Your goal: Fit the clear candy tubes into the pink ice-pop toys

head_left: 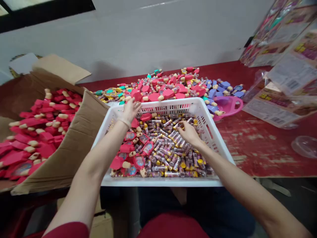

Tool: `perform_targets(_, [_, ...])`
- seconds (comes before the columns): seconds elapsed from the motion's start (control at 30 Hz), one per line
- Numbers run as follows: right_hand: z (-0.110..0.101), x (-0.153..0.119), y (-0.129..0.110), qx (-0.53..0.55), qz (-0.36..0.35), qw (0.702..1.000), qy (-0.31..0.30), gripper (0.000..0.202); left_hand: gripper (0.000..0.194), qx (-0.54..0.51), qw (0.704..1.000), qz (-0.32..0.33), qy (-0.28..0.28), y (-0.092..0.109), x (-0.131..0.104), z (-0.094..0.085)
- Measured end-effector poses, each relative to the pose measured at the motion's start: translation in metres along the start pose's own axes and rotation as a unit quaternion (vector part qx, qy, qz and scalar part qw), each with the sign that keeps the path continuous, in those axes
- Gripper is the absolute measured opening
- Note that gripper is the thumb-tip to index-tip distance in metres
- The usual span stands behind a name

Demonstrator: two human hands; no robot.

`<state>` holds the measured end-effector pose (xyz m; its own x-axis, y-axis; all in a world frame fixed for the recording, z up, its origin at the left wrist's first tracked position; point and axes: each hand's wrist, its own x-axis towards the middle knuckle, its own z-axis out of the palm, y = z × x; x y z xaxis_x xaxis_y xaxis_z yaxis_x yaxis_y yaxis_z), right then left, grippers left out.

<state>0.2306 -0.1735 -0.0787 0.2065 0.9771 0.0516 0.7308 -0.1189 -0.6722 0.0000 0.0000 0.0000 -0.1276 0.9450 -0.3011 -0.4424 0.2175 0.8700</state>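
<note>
My left hand (pixel 131 111) reaches over the far left rim of a white plastic basket (pixel 160 181), its fingers spread beside a heap of red toys with beige knobs (pixel 168 93). It appears to hold nothing. Inside the basket, my right hand (pixel 189 133) is lowered onto small clear tubes with yellow caps (pixel 170 148). Its thumb and fingers are bent together at the tubes; whatever lies between them is too small to make out. More red toys with picture fronts (pixel 139 161) fill the basket's left side, next to the tubes.
Left of the basket, an open cardboard box (pixel 74 132) holds many red toys. Purple toys (pixel 218 88) and a pink scoop-like tray (pixel 228 105) lie behind right. Plastic-wrapped packages (pixel 279 102) are stacked on the red table (pixel 260 145), near a clear round lid (pixel 305 146).
</note>
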Motion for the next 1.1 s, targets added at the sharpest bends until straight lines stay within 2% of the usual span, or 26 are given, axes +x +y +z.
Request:
perform_targets(0.03, [0.001, 0.001, 0.002, -0.024, -0.002, 1.0, -0.021, 0.028, 0.012, 0.029, 0.999, 0.004, -0.022, -0.009, -0.013, -0.009])
perform_targets(0.07, [0.004, 0.0, 0.004, -0.05, -0.009, 0.997, -0.049, 0.028, 0.016, 0.112, 0.99, 0.02, -0.081, -0.021, -0.027, -0.021])
perform_targets(0.1, [0.008, -0.001, 0.006, -0.076, -0.02, 0.994, -0.081, 0.028, 0.019, 0.216, 0.964, 0.033, -0.153, -0.034, -0.041, -0.033])
perform_targets(0.13, [0.013, -0.003, 0.007, -0.098, -0.033, 0.988, -0.112, 0.029, 0.021, 0.328, 0.918, 0.045, -0.218, -0.047, -0.055, -0.045])
perform_targets(0.17, [0.02, -0.006, 0.008, -0.114, -0.047, 0.982, -0.14, 0.029, 0.023, 0.438, 0.858, 0.067, -0.26, -0.059, -0.066, -0.057])
perform_targets(0.2, [0.027, -0.01, 0.009, -0.125, -0.059, 0.977, -0.165, 0.029, 0.024, 0.531, 0.796, 0.091, -0.278, -0.071, -0.076, -0.068])
perform_targets(0.23, [0.034, -0.013, 0.011, -0.131, -0.067, 0.971, -0.186, 0.029, 0.026, 0.598, 0.746, 0.105, -0.274, -0.082, -0.083, -0.078])
perform_targets(0.3, [0.047, -0.019, 0.015, -0.143, -0.075, 0.963, -0.218, 0.031, 0.03, 0.654, 0.704, 0.115, -0.252, -0.099, -0.09, -0.091])
perform_targets(0.33, [0.051, -0.021, 0.017, -0.149, -0.077, 0.958, -0.231, 0.034, 0.031, 0.663, 0.699, 0.112, -0.243, -0.105, -0.09, -0.094])
perform_targets(0.47, [0.058, -0.024, 0.027, -0.16, -0.081, 0.947, -0.266, 0.047, 0.032, 0.662, 0.702, 0.094, -0.245, -0.112, -0.085, -0.097])
perform_targets(0.6, [0.057, -0.024, 0.028, -0.153, -0.073, 0.947, -0.272, 0.039, 0.027, 0.63, 0.732, 0.09, -0.246, -0.098, -0.081, -0.093])
perform_targets(0.67, [0.055, -0.025, 0.024, -0.143, -0.062, 0.949, -0.273, 0.037, 0.024, 0.584, 0.769, 0.081, -0.247, -0.087, -0.081, -0.091])
perform_targets(0.77, [0.045, -0.022, 0.016, -0.119, -0.05, 0.949, -0.289, 0.03, 0.028, 0.453, 0.855, 0.009, -0.252, -0.071, -0.084, -0.09])
perform_targets(0.83, [0.032, -0.016, 0.012, -0.097, -0.056, 0.949, -0.294, 0.023, 0.032, 0.396, 0.883, -0.044, -0.249, -0.063, -0.087, -0.09])
perform_targets(0.9, [0.015, -0.009, 0.01, -0.045, -0.065, 0.959, -0.274, 0.019, 0.031, 0.379, 0.885, -0.088, -0.255, -0.057, -0.09, -0.088])
perform_targets(0.97, [-0.001, -0.002, 0.01, 0.084, -0.048, 0.97, -0.222, 0.024, 0.031, 0.345, 0.885, -0.142, -0.278, -0.054, -0.091, -0.087])
perform_targets(1.03, [-0.012, 0.003, 0.01, 0.2, -0.007, 0.958, -0.204, 0.031, 0.03, 0.287, 0.894, -0.189, -0.288, -0.053, -0.092, -0.085])
perform_targets(1.1, [-0.016, 0.004, 0.01, 0.281, 0.027, 0.937, -0.207, 0.034, 0.029, 0.236, 0.909, -0.212, -0.27, -0.053, -0.091, -0.083])
